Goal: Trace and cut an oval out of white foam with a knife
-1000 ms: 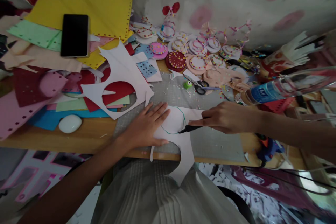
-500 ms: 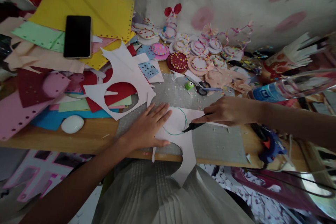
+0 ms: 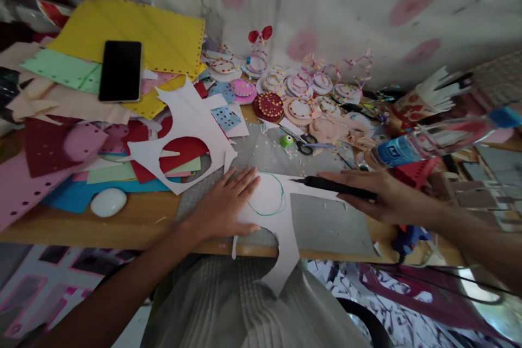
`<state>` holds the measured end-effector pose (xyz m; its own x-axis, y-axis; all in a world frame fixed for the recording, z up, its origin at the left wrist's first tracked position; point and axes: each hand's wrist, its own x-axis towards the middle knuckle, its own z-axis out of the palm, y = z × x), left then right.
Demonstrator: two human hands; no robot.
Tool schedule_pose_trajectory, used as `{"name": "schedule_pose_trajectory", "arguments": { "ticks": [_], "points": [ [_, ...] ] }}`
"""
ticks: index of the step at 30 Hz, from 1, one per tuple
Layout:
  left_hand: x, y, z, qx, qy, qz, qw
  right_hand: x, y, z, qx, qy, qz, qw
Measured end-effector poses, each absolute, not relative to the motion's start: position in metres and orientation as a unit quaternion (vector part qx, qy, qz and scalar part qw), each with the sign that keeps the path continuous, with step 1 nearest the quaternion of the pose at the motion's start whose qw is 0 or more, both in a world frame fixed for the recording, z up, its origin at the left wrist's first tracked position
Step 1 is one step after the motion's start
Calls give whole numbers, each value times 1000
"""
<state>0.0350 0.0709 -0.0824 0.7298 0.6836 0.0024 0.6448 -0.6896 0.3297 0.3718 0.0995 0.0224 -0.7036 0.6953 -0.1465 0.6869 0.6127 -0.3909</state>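
Note:
My left hand (image 3: 225, 204) lies flat with its fingers spread on a white paper sheet (image 3: 281, 223) that rests on a grey cutting mat (image 3: 330, 225) at the table's front edge. A green circle (image 3: 267, 202) is drawn on the paper just right of the fingers. My right hand (image 3: 375, 196) hovers to the right, its fingers loosely stretched along a black pen (image 3: 332, 186) that points left toward the circle. The paper's lower part hangs over the edge onto my lap.
Coloured paper scraps and a black phone (image 3: 120, 70) pile up at the left. A white oval object (image 3: 108, 202) sits near the front. Decorated paper discs (image 3: 299, 95), scissors (image 3: 302, 144), a plastic bottle (image 3: 432, 141) and a blue glue gun (image 3: 408, 236) crowd the back and right.
My right hand lifted the pen off the paper and drew back to the right, with the green circle now closed. The left hand stayed flat on the paper.

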Motion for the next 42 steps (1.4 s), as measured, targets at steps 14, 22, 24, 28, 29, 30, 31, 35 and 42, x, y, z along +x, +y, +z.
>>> {"name": "schedule_pose_trajectory", "arguments": {
  "ticks": [14,22,24,28,29,30,31,35,42],
  "points": [
    [20,43,-68,847,419,201,257,346,69,-45,-573,-706,356,216],
    [9,0,-38,353,537,395,657,336,80,-59,-515,-728,404,204],
    [9,-1,-34,303,531,406,679,334,84,-63,-507,-774,317,209],
    [12,5,-30,253,535,394,703,324,92,-69,-514,-822,158,186],
    [13,8,-30,248,535,391,707,321,93,-71,-517,-826,136,178],
    [14,12,-31,249,534,387,709,318,93,-72,-520,-828,120,173],
    [16,16,-33,258,535,383,708,315,93,-73,-523,-827,112,170],
    [28,32,-40,372,534,324,687,308,88,-76,-536,-815,130,178],
    [48,40,-38,585,527,251,563,316,96,-59,-524,-830,110,159]
  ]
}}
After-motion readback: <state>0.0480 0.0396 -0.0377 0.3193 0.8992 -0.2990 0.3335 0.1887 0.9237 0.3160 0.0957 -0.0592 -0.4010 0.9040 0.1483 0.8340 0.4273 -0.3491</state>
